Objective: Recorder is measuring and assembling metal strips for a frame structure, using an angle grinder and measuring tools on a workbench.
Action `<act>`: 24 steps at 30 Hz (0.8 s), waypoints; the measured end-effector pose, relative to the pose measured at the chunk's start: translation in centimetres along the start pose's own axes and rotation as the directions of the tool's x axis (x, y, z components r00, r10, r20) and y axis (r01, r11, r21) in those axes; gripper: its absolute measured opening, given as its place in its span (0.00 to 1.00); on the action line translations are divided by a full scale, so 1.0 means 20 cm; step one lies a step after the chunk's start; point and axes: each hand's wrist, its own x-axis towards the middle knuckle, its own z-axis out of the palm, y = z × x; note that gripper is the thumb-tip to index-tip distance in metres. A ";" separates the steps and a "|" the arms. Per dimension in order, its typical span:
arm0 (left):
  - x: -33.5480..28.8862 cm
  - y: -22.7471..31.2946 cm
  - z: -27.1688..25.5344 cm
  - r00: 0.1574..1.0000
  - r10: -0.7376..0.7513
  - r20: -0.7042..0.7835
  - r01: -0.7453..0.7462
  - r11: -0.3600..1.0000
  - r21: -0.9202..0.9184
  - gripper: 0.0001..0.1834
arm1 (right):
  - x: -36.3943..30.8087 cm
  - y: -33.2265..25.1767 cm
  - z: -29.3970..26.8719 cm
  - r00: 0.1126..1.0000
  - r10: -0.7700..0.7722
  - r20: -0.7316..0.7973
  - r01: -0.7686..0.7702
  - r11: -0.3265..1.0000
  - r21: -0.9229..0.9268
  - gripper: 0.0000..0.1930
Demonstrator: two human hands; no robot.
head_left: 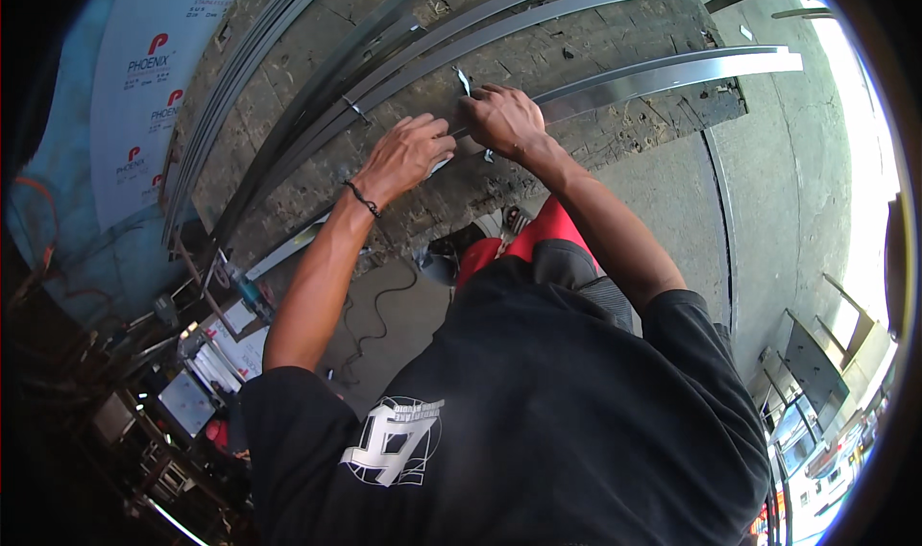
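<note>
A long silver metal profile point(663, 82) lies along the near side of a worn wooden bench top point(634, 32). My left hand point(408, 154), with a dark bracelet at its wrist, has its fingers curled over the profile. Just to its right, my right hand point(503, 121) is closed on the same profile, its knuckles up. The fingertips of both hands are hidden, so their exact hold on the metal does not show. A small bent silver strip point(464, 81) stands by the right hand's knuckles.
More long metal profiles point(615, 1) lie across the far and left parts of the bench. A small metal piece point(356, 110) crosses some of them. A teal power tool point(252, 294) and black cord point(381, 301) are at lower left. A film-covered sheet point(130, 75) stands left.
</note>
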 end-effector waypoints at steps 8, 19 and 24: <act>0.00 0.02 -0.01 1.000 0.021 0.008 -0.021 0.999 0.025 0.06 | 0.00 -0.01 0.02 0.997 0.007 -0.073 -0.006 1.000 0.020 0.09; -0.02 0.02 0.01 0.999 0.043 0.000 -0.043 0.999 -0.003 0.06 | -0.01 0.00 0.02 0.998 0.019 -0.064 -0.016 0.999 0.048 0.08; -0.04 0.01 0.00 1.000 0.021 0.007 -0.021 0.999 0.042 0.06 | 0.00 -0.01 -0.01 0.999 0.002 -0.042 0.000 0.998 0.058 0.08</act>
